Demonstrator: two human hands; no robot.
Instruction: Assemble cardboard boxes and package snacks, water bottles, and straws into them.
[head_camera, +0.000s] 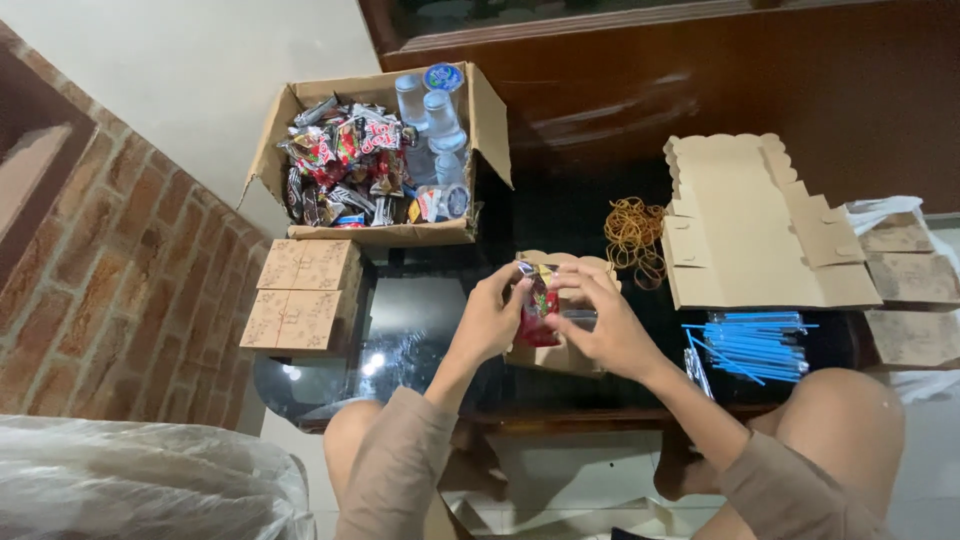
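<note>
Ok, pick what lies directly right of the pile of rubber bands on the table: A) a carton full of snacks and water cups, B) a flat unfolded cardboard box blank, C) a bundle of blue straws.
B: the flat cardboard blank lies spread open just right of the rubber bands, while the blue straws lie lower, nearer the person.

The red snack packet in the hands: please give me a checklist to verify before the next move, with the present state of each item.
1. Red snack packet held by both hands: ok, left hand and right hand grip it.
2. Packet is over the small open box: ok.
3. Free room inside the box: cannot tell, hands hide it.
4. Supply carton holds more snacks: ok.
5. Rubber bands lie apart from the box: ok.
6. Blue straws beside right hand: ok.
</note>
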